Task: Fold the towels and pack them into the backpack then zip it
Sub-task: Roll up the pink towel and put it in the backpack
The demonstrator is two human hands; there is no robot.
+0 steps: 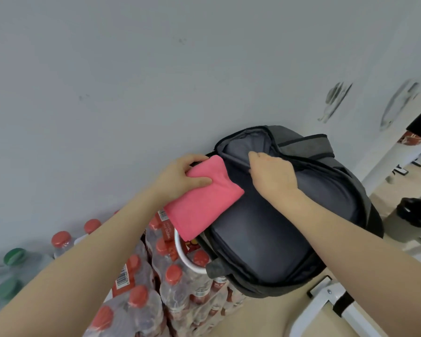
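A dark grey backpack (277, 229) lies against the wall with its main compartment unzipped at the top. My left hand (180, 178) grips a folded pink towel (204, 203) at the backpack's left edge, beside the opening. My right hand (272, 176) pinches the edge of the backpack's opening and holds it apart. The grey lining inside shows; I see no other towels.
Shrink-wrapped packs of bottles with red caps (173, 273) stand below left of the backpack, with green-capped bottles (15, 256) at the far left. A white wall (156, 81) is behind. A bin with a black liner (413, 215) stands at right, and a white frame (326, 302) at lower right.
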